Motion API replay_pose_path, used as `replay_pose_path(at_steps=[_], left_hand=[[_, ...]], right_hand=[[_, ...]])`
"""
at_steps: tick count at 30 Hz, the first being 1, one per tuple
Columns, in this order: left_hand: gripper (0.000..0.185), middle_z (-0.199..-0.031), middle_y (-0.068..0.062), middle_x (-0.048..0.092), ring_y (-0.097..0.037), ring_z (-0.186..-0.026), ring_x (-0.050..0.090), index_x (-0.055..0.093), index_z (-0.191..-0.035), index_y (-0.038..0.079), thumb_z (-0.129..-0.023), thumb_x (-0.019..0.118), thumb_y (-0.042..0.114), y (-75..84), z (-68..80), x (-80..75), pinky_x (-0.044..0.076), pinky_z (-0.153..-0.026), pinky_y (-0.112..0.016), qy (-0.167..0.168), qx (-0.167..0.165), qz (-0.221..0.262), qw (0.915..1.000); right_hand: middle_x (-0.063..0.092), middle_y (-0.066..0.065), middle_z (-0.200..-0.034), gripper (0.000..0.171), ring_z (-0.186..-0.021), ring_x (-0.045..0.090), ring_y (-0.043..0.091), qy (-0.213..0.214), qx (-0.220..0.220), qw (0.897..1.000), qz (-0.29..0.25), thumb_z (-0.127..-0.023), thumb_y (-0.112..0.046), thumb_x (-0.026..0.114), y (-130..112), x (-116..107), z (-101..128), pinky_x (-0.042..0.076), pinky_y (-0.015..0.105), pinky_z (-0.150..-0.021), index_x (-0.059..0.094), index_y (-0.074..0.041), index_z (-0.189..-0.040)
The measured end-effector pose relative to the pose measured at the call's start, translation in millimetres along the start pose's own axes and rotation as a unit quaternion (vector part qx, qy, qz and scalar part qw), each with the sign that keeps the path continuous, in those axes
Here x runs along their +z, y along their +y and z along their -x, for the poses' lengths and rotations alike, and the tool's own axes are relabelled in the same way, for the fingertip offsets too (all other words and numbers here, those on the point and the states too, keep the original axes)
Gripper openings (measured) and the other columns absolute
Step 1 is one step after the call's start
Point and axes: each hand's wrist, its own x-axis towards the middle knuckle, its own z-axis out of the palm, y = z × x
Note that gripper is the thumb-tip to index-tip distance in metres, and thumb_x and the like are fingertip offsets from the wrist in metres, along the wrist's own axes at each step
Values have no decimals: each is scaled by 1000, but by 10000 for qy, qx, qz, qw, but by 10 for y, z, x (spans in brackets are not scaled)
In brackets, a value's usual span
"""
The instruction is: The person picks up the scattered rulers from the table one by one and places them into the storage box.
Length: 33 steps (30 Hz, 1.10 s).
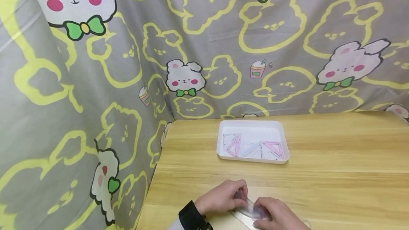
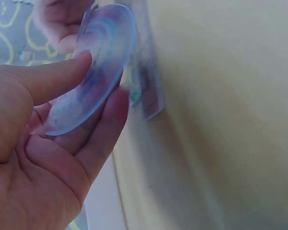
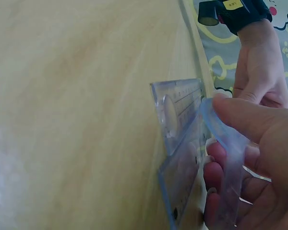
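Note:
A clear, bluish protractor (image 2: pixel 103 72) is held between both hands, its curved edge facing the table in the left wrist view. My left hand (image 1: pixel 223 196) pinches one end, thumb on the near face and fingers behind. My right hand (image 1: pixel 278 215) grips the other end between thumb and curled fingers; the protractor (image 3: pixel 216 124) shows edge-on there. Beneath the hands, a clear ruler (image 3: pixel 180 110) lies on the table beside another flat transparent piece (image 3: pixel 182 172), the two overlapping. In the head view the hands partly cover these pieces.
Farther back on the wooden table (image 1: pixel 335 162) stands a white tray (image 1: pixel 252 129) with several pink and clear set squares (image 1: pixel 234 144) in it. A patterned grey curtain (image 1: pixel 217 91) borders the table's back and left. A black band (image 1: pixel 191 215) circles the left wrist.

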Motion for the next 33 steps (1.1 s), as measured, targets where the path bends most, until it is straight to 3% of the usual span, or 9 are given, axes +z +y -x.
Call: replay_pose_path(at_steps=[5, 13, 16, 19, 22, 27, 31, 33], left_hand=[[25, -96, 11, 69, 9, -78, 55, 58, -109, 15, -95, 78, 16, -22, -13, -84, 47, -69, -9, 180, -50, 80, 9998], [37, -101, 4, 77, 11, -79, 63, 54, -125, 7, -96, 77, 12, -10, -70, -169, 53, -73, -13, 323, -192, 886, 9954], [40, -100, 3, 77, 8, -79, 66, 54, -126, 8, -94, 78, 10, -13, -124, -212, 56, -73, -16, 556, -447, 1353, 9882], [41, -98, 1, 76, 2, -77, 68, 55, -124, 10, -92, 79, 8, -41, -189, -271, 58, -72, -20, 1018, -722, 1819, 9754], [35, -97, -3, 76, -2, -75, 69, 58, -121, 10, -93, 79, 8, -96, -262, -347, 60, -70, -24, 1507, -786, 2140, 9619], [26, -98, -8, 75, -4, -72, 70, 64, -120, 6, -96, 75, 9, -217, -407, -516, 61, -66, -26, 2062, -641, 2040, 9549], [29, -97, -10, 74, -5, -73, 68, 68, -125, 5, -97, 75, 10, -298, -551, -680, 60, -66, -24, 2275, -715, 1613, 9577], [31, -96, -9, 74, -5, -72, 67, 69, -127, 5, -97, 75, 11, -339, -622, -754, 59, -65, -23, 2302, -808, 1294, 9611]], right_hand=[[53, -21, -79, 21, -68, 47, -5, 153, -82, 9998, -64, -93, -30, 80, 2, 1, -40, 43, 21, -57, 69, -17, -105], [65, -16, -84, 5, -73, 55, -5, 824, -661, 9934, -456, -102, -10, 68, 25, -48, -134, 50, 22, -59, 71, -13, -104], [69, -11, -82, 7, -70, 59, -1, 1076, -689, 9893, -703, -101, -8, 68, 7, -106, -208, 52, 23, -58, 71, -13, -103], [71, -8, -81, 5, -67, 64, 6, 1254, -529, 9869, -864, -98, -7, 70, -24, -180, -297, 54, 25, -58, 72, -11, -101], [72, -6, -81, 4, -67, 67, 12, 1319, -227, 9860, -990, -96, -8, 73, -53, -269, -417, 56, 26, -59, 72, -8, -100], [73, -3, -83, 22, -70, 70, 17, 1230, 200, 9864, -1068, -95, -9, 74, -74, -425, -682, 59, 28, -64, 70, 0, -114], [75, 5, -88, 37, -72, 72, 21, 1285, 382, 9824, -1300, -96, -9, 73, -23, -515, -948, 61, 30, -66, 62, 4, -129], [76, 11, -89, 37, -71, 73, 21, 1397, 511, 9781, -1458, -97, -7, 72, 17, -550, -1101, 60, 30, -65, 62, 4, -130]])
